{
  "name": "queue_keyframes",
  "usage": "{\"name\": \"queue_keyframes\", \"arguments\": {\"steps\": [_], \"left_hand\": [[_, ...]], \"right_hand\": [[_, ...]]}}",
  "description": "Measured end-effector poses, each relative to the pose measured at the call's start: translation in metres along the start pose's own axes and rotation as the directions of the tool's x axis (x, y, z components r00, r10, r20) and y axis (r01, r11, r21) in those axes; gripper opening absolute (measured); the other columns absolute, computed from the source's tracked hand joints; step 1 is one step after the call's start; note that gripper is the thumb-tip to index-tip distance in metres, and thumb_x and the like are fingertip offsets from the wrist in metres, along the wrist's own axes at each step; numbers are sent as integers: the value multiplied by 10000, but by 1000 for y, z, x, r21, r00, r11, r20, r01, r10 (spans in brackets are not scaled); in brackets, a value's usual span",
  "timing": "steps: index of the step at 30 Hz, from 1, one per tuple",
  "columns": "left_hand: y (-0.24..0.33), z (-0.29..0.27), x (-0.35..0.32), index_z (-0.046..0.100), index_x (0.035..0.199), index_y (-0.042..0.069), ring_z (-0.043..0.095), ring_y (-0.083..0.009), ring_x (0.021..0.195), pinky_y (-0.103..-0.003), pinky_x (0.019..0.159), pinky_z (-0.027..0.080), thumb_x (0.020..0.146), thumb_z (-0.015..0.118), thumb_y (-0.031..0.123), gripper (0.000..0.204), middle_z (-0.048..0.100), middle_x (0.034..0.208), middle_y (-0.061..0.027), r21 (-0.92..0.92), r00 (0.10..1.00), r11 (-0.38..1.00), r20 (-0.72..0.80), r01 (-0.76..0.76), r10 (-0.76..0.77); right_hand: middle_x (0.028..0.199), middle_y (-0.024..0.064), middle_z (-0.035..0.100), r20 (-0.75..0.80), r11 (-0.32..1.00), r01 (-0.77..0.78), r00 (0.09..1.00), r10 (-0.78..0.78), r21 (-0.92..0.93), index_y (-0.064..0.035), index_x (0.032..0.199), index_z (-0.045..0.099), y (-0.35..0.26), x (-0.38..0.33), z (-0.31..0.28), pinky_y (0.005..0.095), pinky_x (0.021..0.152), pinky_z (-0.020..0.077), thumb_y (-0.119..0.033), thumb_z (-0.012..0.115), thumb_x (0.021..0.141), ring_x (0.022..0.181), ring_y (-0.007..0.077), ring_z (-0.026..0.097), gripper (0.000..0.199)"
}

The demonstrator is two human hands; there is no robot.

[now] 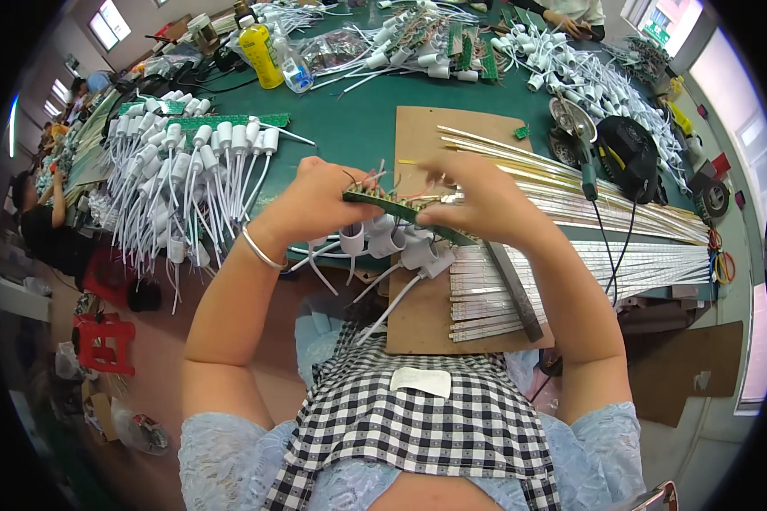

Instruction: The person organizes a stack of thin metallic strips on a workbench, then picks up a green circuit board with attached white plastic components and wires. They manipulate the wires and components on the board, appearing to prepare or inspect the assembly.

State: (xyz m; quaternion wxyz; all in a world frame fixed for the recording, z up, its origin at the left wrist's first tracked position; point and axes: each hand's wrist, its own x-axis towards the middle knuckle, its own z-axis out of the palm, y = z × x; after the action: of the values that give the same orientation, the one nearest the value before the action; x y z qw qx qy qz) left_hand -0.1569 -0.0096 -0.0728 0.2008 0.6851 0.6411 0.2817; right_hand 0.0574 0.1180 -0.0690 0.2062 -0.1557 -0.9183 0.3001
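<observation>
A green circuit board strip [379, 202], with small components and thin wires standing up from it, is held over the table's near edge. My left hand [315, 203] is closed round the strip's left end. My right hand [484, 203] grips toward its right end, thumb against the near edge and bent fingers at the reddish wires; the fingers are slightly blurred. Below the strip hang several white lamp bases [418, 251] with white leads. Beneath the right hand, a brown board [418, 328] carries long silvery LED strips [486, 294] and a dark metal bar [513, 292].
White lamp bases with leads [200, 162] are heaped at left on the green table [341, 115], more at the back. A yellow bottle [260, 53] and a clear bottle [294, 68] stand far left. At right sit a corded tool [586, 166] and a black round object [629, 157]. A person's hand [568, 24] shows across.
</observation>
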Motion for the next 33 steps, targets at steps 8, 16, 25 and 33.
{"name": "queue_keyframes", "arguments": {"steps": [8, 16, 25, 33], "left_hand": [[3, -1, 0, 717, 899, 159, 618, -176, 644, -352, 906, 315, 802, 715, 233, 123, 669, 688, -17, 185, 998, 983, 61, 15, -26], [1, -5, 12, 677, 830, 158, 617, -232, 701, -387, 859, 322, 817, 673, 373, 216, 644, 668, -27, 254, 970, 960, 178, 115, -163], [7, -12, 9, 704, 886, 151, 611, -242, 757, -376, 853, 323, 800, 697, 358, 224, 667, 716, -60, 212, 973, 970, 173, 117, -156], [20, -15, 8, 724, 992, 101, 639, -176, 867, -344, 832, 435, 789, 737, 189, 222, 703, 813, -89, 179, 961, 974, 216, 136, -174]], "right_hand": [[680, 84, 553, 82, 893, 407, 913, -399, -193, -52, 755, 595, -15, 17, -8, 412, 654, 435, -184, 676, 830, 725, 300, 564, 172], [776, 96, 649, -247, 982, 180, 956, -160, 62, -18, 895, 659, -21, 22, 0, 361, 694, 477, -128, 683, 833, 722, 255, 613, 129], [786, 92, 625, -155, 945, 46, 988, 6, 325, -19, 994, 647, -37, 33, -10, 370, 703, 476, -180, 721, 799, 698, 206, 566, 264], [757, 70, 630, -177, 964, 238, 960, -215, 116, -22, 912, 652, -49, 40, -7, 329, 594, 476, -97, 651, 851, 664, 167, 598, 97]]}}
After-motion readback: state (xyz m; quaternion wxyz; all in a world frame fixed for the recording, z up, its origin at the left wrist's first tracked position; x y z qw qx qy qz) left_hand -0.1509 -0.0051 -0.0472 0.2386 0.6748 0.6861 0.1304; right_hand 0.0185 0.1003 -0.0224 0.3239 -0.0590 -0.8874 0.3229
